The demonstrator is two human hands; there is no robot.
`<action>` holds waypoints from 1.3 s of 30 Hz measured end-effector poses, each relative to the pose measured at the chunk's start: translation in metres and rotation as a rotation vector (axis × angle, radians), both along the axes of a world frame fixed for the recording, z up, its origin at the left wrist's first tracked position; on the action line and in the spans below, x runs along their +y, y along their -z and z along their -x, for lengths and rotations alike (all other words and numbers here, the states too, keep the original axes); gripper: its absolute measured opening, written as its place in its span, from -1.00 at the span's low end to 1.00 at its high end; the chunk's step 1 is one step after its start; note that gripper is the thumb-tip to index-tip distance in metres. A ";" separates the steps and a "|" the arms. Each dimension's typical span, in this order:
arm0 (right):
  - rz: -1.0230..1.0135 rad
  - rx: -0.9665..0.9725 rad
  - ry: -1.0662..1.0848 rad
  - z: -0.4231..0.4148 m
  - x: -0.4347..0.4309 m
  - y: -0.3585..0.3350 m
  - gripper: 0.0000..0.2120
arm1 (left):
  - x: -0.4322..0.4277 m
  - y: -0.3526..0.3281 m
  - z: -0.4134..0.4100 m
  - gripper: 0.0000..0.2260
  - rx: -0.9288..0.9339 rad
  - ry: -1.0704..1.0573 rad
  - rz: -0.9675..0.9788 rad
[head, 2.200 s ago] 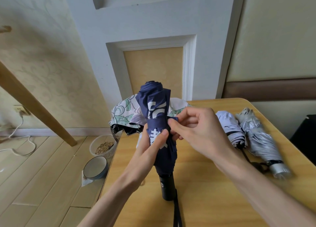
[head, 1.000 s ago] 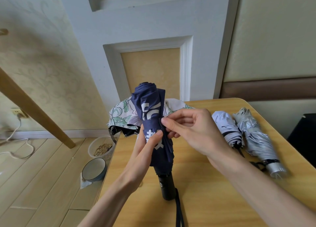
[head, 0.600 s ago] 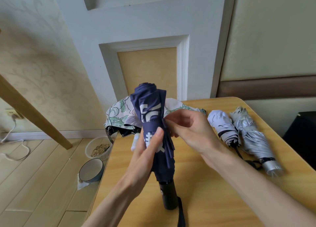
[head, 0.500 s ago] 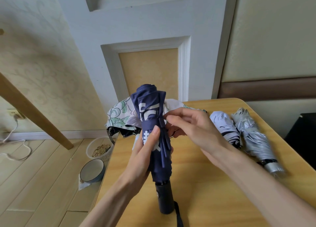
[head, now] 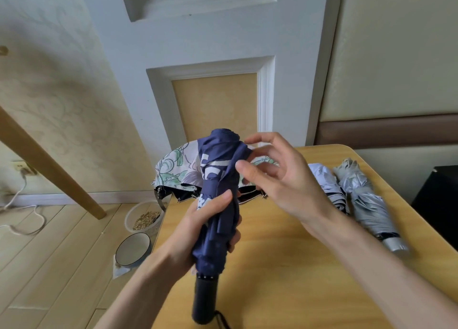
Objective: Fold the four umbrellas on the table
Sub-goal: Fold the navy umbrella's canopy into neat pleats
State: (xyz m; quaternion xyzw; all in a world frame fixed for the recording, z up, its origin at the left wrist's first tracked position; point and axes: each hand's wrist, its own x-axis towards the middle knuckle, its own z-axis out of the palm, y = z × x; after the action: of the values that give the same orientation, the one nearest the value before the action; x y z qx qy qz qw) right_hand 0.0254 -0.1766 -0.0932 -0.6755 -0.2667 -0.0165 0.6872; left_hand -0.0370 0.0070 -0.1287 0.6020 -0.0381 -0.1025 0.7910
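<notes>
Navy umbrella [head: 218, 170]: rolled, upright over the table [head: 285, 279], gripped mid-canopy by the left hand [head: 198, 227]. Right hand [head: 280, 180]: fingers loosely spread beside its top. Floral umbrella [head: 173, 165]: unfolded, directly behind it. Pale umbrella [head: 324, 177] and silver umbrella [head: 366, 202]: folded, lying well to its right.

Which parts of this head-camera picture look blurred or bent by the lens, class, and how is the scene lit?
Head view: the light is soft, even daylight with no harsh glare. The navy umbrella is fairly sharp. The silver umbrella smears at its handle end near the right edge. Wide-angle distortion slants the white door's verticals and seems to curve the table's far edge.
</notes>
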 end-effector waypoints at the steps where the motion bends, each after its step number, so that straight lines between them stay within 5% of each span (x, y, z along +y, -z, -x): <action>1: 0.012 -0.049 0.012 -0.002 -0.003 -0.002 -0.72 | 0.004 -0.001 0.000 -0.61 -0.019 0.013 -0.037; 14: 0.289 -0.289 0.173 -0.013 -0.025 -0.010 -0.76 | 0.014 -0.002 0.002 -0.27 0.084 0.034 -0.371; 19: 0.196 -0.212 0.128 -0.015 -0.019 -0.001 -0.80 | 0.009 -0.008 0.002 -0.77 -0.027 -0.022 -0.483; 23: 0.309 -0.338 0.121 -0.014 -0.019 -0.004 -0.67 | 0.016 -0.008 -0.002 -0.73 -0.110 -0.097 -0.645; 27: 0.357 -0.376 0.187 -0.016 -0.010 0.007 -0.82 | 0.013 -0.006 -0.001 -0.82 -0.137 -0.096 -0.740; 39: 0.282 -0.146 0.239 -0.019 -0.012 0.015 -0.91 | 0.014 0.015 -0.005 -0.68 -0.339 -0.232 -1.105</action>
State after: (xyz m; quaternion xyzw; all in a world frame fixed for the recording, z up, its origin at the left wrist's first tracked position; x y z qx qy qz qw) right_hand 0.0445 -0.1882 -0.1080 -0.7888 -0.2333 -0.1093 0.5580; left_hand -0.0316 0.0212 -0.1438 0.9332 -0.0389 0.0777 0.3488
